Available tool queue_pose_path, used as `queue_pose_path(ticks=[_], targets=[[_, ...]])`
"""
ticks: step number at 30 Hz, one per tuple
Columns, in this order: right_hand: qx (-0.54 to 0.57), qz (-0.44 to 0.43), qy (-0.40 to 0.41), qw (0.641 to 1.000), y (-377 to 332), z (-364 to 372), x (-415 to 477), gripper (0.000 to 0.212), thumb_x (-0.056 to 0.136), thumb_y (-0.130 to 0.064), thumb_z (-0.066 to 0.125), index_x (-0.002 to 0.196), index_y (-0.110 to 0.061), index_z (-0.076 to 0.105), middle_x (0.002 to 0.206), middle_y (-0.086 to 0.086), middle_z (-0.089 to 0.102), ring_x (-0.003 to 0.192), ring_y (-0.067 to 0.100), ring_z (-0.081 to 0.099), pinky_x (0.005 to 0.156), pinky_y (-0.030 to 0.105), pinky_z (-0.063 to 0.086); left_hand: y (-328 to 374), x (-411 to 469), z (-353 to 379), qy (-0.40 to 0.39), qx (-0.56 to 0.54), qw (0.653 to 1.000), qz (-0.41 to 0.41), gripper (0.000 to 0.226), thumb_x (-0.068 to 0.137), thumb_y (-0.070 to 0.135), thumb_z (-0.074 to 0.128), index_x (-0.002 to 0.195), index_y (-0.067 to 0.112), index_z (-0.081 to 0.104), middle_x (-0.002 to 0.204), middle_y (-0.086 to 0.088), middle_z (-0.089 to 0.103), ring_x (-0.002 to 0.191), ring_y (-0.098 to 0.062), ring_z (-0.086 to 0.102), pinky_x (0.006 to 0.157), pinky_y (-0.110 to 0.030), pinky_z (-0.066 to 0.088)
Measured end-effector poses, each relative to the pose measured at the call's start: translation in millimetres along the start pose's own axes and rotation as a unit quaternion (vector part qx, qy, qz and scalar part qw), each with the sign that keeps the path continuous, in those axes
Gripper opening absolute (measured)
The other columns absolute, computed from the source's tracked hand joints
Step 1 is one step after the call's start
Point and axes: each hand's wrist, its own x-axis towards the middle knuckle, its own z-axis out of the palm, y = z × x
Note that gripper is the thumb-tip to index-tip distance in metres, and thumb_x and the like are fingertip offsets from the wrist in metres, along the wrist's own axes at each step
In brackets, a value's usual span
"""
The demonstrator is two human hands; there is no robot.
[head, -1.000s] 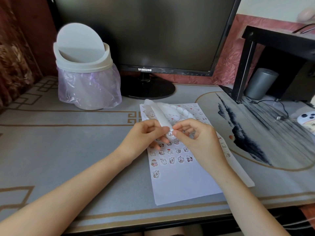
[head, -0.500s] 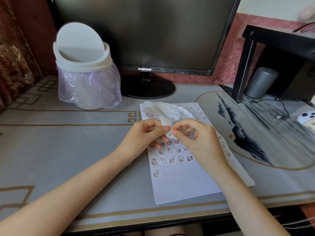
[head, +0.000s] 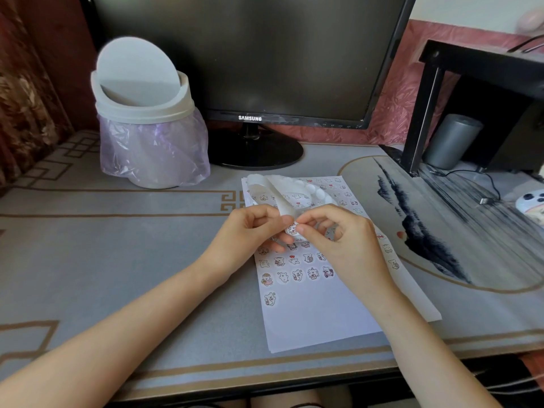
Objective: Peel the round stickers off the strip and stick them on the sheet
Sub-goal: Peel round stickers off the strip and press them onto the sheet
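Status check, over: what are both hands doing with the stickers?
Left hand grips strip above sheet. Right hand pinches round sticker at strip's end. Sheet's lower part bare. Nothing blocking.

both hands [head: 294, 231] pinching sticker strip [head: 276, 192], over sheet [head: 309, 316]

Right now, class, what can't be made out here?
Head view: whether the sticker has left the strip; fingertips of left hand and right hand cover the join.
Head view: sheet middle rows, hidden under both hands.
Head view: bin contents, hidden by its lid.
Head view: white gadget, cut off by right edge.
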Motion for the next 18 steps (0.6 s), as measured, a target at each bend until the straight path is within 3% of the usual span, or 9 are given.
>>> queue_pose_path(ticks=[18], targets=[[0.018,0.019,-0.007,1.000,2.1,0.7,0.5,0.016,0.078,-0.012,0.073,0.076,-0.027,0.067,0.073,-0.012,0.065,0.065,0.003,0.056,0.056,0.009,0.039,0.9,-1.2,-0.8,-0.007,-0.004,1.000,0.004,0.012,0.087,0.010,0.061,0.086,-0.002,0.065,0.076,-0.013,0.071,0.071,-0.014,0.068,0.062,-0.017,0.053]])
